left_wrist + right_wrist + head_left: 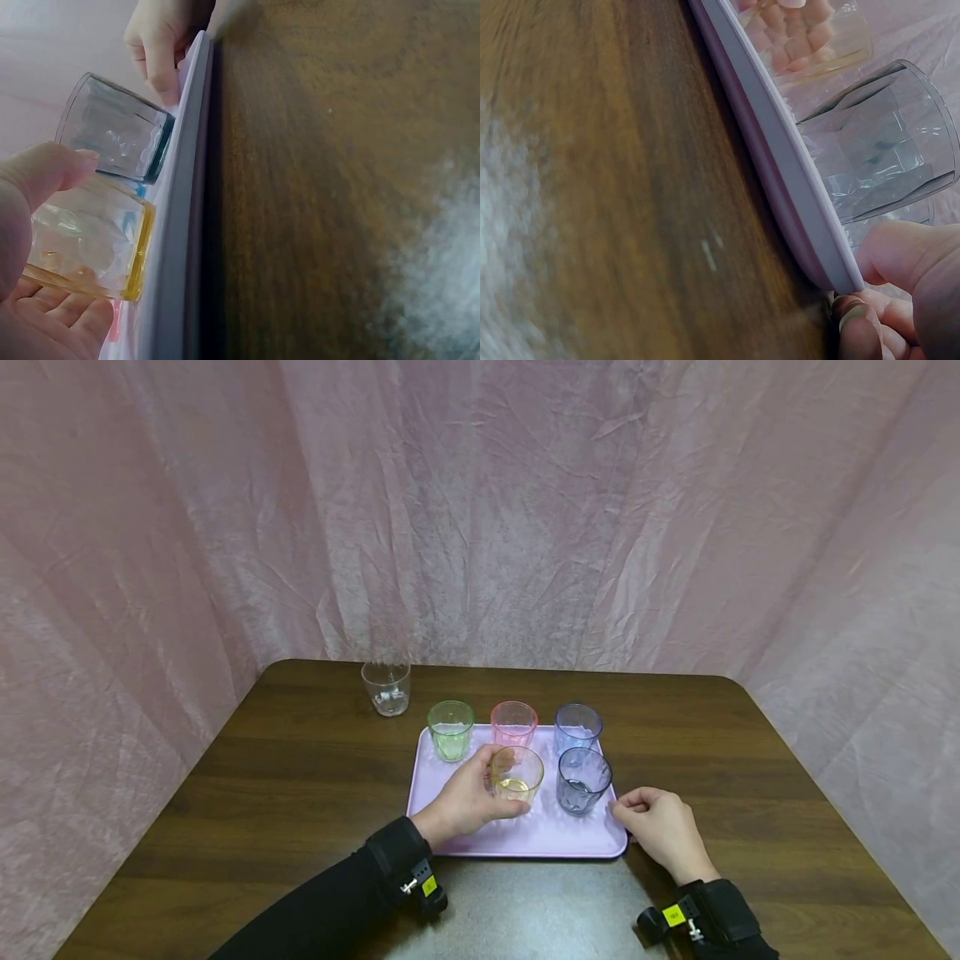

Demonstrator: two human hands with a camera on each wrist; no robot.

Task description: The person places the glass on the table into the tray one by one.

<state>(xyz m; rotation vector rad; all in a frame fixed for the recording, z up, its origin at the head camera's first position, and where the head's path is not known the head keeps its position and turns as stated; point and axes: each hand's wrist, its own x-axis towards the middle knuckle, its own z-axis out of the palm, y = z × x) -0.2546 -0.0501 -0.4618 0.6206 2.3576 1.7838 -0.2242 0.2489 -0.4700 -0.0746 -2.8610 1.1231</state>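
Note:
My left hand (474,795) grips a yellow-tinted glass (517,774) over the lilac tray (517,841), thumb on the near side and fingers behind it. In the left wrist view the amber base of this glass is right at the tray surface. My right hand (663,827) pinches the tray's right edge; the right wrist view shows the thumb over the rim and curled fingers below it. A grey glass (583,782) stands upright on the tray between the two hands. Behind are a green glass (451,732), a pink glass (513,720) and a blue glass (577,723).
A clear glass (387,687) stands on the wooden table (300,760), back left of the tray and apart from it. Beyond the table's far edge hangs a pink velvety curtain (480,510). Table surface extends on both sides of the tray.

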